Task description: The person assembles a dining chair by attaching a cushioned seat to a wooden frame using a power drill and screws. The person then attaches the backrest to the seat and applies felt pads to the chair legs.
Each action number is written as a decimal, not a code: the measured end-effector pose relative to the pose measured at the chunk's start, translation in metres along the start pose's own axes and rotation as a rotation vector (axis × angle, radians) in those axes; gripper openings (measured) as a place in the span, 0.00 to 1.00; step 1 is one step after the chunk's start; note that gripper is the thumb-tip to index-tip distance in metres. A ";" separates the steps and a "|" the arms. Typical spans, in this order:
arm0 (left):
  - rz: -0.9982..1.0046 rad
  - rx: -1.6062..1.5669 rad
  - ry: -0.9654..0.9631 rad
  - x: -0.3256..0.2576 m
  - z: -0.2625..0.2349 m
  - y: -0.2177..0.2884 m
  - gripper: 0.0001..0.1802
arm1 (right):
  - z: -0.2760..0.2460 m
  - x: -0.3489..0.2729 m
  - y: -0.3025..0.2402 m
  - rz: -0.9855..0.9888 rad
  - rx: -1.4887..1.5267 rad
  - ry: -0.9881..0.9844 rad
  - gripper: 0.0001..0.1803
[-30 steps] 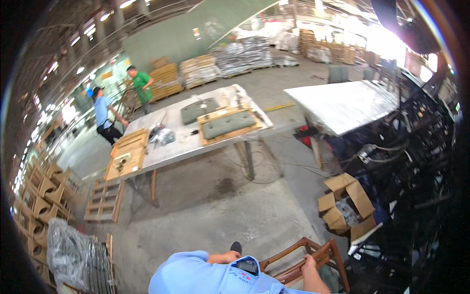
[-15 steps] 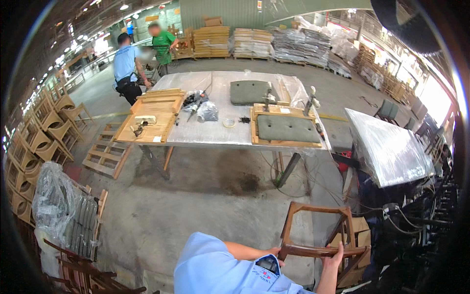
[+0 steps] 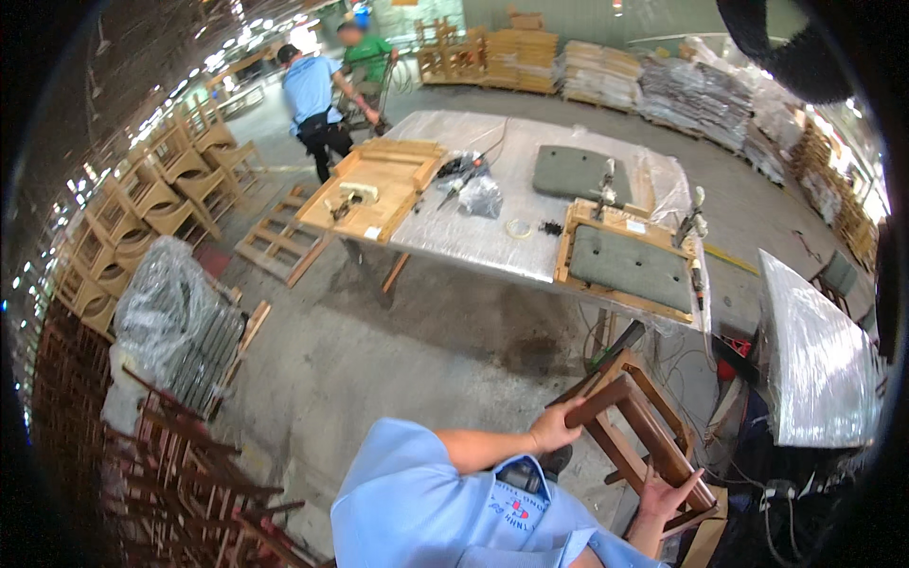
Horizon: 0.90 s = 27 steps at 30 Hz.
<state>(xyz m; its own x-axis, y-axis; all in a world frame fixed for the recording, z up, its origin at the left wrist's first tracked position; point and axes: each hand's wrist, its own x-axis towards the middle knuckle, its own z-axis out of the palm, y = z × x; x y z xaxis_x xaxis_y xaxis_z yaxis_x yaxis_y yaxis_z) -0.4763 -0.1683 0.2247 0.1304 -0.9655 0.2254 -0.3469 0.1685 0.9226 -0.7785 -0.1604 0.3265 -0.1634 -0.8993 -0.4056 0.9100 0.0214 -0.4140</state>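
Note:
A dark brown wooden chair frame (image 3: 655, 431) is tilted in front of me at the lower right. My left hand (image 3: 557, 426) is closed round the near-left end of its thick rail. Lower down, my right hand (image 3: 663, 497) bears against the same frame, its thumb stretched out along the rail and its fingers partly hidden by the wood. Just beyond the frame stands a work table (image 3: 473, 251) covered in clear film. On its right side, a grey-green tufted cushion panel (image 3: 630, 267) lies in a light wooden jig (image 3: 563, 256).
A cardboard box (image 3: 705, 530) and cables are by my right hand. A film-wrapped panel (image 3: 819, 360) stands at right. Dark wooden frames (image 3: 189, 473) and wrapped cushions (image 3: 175, 303) are at left. Two people are beyond the table, one in a blue shirt (image 3: 314, 90).
The chair frame has turned and tipped in my hands, its rail now slanting down to the right. My left hand has risen with it. The whole view has swung and tilted.

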 end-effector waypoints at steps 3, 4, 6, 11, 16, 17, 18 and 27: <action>-0.230 0.083 -0.130 0.035 0.007 -0.015 0.34 | -0.004 0.042 0.003 0.178 0.103 -0.037 0.44; -0.263 0.110 -0.140 0.044 0.009 -0.009 0.34 | 0.002 0.050 0.002 0.214 0.111 -0.038 0.44; -0.332 0.163 -0.165 0.057 0.014 0.004 0.34 | -0.002 0.073 -0.010 0.310 0.076 -0.086 0.44; -0.428 0.230 -0.173 0.093 0.015 0.042 0.36 | -0.003 0.119 -0.035 0.439 -0.122 -0.247 0.46; -0.427 0.139 -0.095 0.106 0.024 0.035 0.36 | 0.006 0.161 -0.055 0.493 -0.381 -0.314 0.40; -0.539 0.181 -0.121 0.116 0.016 0.065 0.35 | 0.021 0.167 -0.067 0.591 -0.509 -0.310 0.34; -0.599 0.071 -0.033 0.102 0.010 0.059 0.35 | 0.035 0.165 -0.087 0.588 -0.807 -0.430 0.24; -0.783 0.036 -0.015 0.154 -0.014 0.074 0.27 | 0.018 0.172 -0.108 -0.518 -1.362 0.016 0.08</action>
<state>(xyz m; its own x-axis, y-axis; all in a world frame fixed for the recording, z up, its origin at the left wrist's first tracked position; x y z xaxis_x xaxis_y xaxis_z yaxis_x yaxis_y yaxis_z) -0.4693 -0.3018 0.3320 0.3371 -0.8033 -0.4909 -0.1891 -0.5686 0.8006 -0.8975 -0.3258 0.3161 -0.3665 -0.9302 0.0212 -0.3081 0.0998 -0.9461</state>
